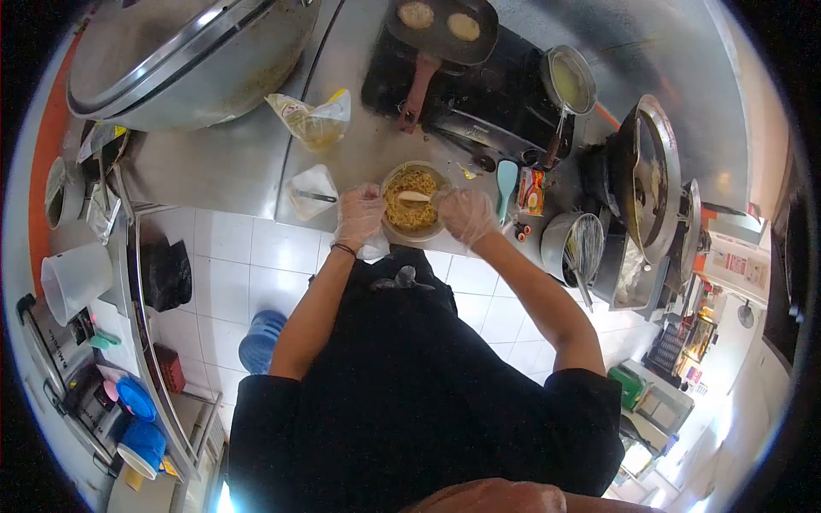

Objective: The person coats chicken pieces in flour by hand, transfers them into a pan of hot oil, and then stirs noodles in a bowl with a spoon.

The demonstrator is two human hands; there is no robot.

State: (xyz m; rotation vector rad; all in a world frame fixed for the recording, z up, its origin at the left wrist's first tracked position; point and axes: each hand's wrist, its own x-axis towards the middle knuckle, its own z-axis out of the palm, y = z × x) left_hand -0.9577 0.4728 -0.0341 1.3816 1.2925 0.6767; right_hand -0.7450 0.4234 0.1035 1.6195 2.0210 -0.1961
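Note:
A round bowl (443, 181) of yellow-brown, noodle-like food (414, 181) stands at the front edge of the steel counter. My left hand (363, 212), in a clear plastic glove, is closed on the bowl's left rim. In my right hand (467, 217), also gloved, is the handle of a pale spoon (414, 197); its head lies in the food. The right hand's fingers partly hide the handle. Left of the bowl is a white container (310, 185) with a dark-handled utensil across it.
Behind the bowl, a pan (445, 32) with two pale rounds sits on a black stove (505, 81). A crumpled plastic bag (312, 120), turquoise spatula (506, 184), red packet (531, 191), whisk pot (566, 244) and large wok (654, 179) surround the work area.

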